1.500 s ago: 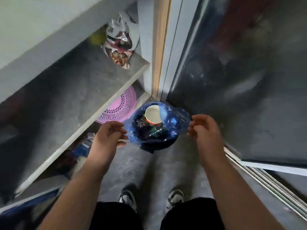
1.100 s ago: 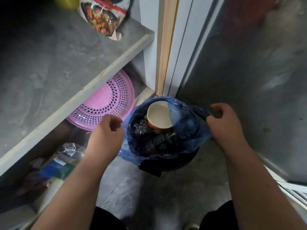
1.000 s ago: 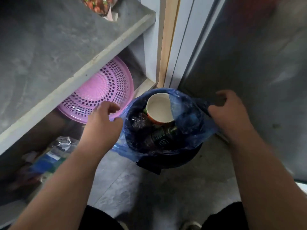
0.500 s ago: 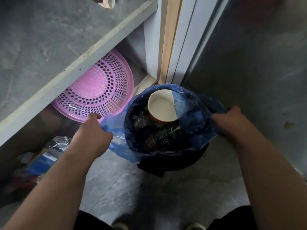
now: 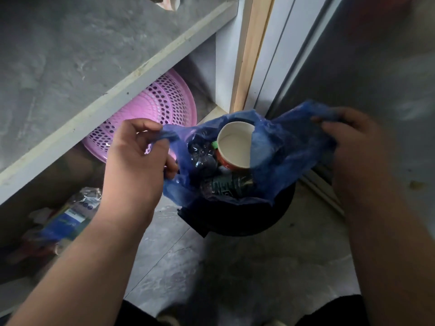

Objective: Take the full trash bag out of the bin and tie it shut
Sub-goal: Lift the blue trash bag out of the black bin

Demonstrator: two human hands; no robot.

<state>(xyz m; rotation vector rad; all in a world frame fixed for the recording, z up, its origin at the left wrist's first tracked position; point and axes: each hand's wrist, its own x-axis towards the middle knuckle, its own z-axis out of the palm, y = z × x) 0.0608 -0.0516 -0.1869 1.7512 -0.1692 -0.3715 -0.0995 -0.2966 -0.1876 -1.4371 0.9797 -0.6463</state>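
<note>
Blue trash bag (image 5: 280, 161) in black bin (image 5: 237, 220) holds paper cup (image 5: 235, 147), dark bottle (image 5: 226, 184); left hand (image 5: 138, 161), right hand (image 5: 353, 142) fingers pinching bag edges

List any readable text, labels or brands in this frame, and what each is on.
None can be read.
Dark bottle inside the blue trash bag: pale label print, too blurred to read.
Packets under the shelf: blue and white printing, too blurred to read.
Paper cup in the bag: red outer wall, no lettering visible.
Pink basket: no text.
</note>
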